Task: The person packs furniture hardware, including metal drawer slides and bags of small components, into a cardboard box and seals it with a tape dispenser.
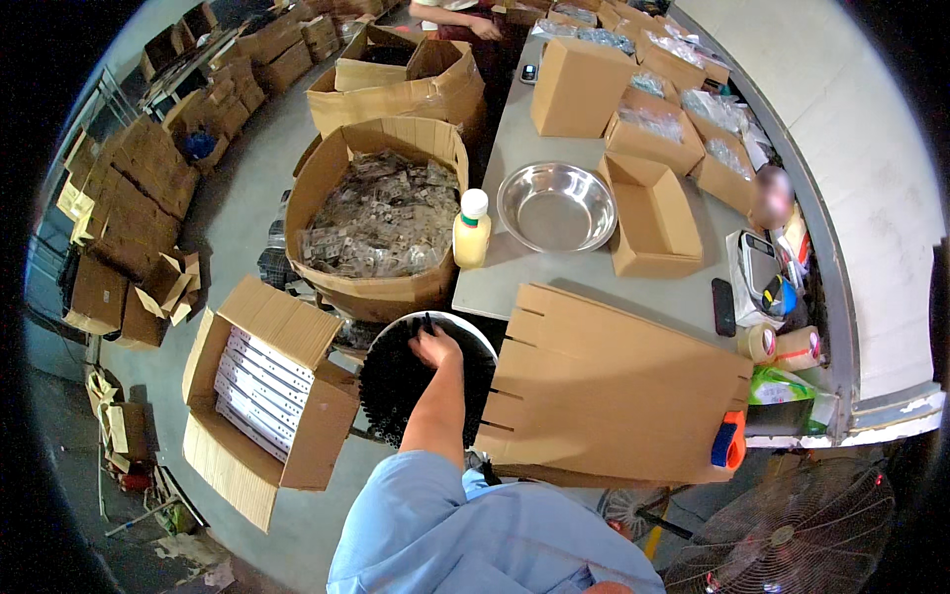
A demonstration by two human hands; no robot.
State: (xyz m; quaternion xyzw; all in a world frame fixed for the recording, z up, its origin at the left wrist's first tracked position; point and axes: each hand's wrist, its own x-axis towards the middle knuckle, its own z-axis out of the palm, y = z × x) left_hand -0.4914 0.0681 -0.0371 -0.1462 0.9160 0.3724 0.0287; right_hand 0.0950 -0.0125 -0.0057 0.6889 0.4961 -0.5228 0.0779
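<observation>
My left hand [435, 346] reaches into a round white-rimmed bucket [480, 332] filled with black pieces [396, 386]. Its fingers are bent and closed around a slim black piece [428, 322] that sticks up above them; what kind of piece it is I cannot make out. To the bucket's left an open carton [327, 426] holds a stack of white strips with dark holes [259, 386]. On the right, a flat slotted cardboard sheet [604, 396] lies beside the bucket over the table edge. My right hand does not show.
Behind the bucket stands a big carton [435, 144] of small plastic-bagged parts. The grey table [505, 287] bears a yellow bottle [472, 233], steel bowl [556, 208], open box [658, 233], phone [723, 307] and tape rolls [795, 348]. A fan [782, 535] stands lower right; a co-worker's hand [485, 28] shows far off.
</observation>
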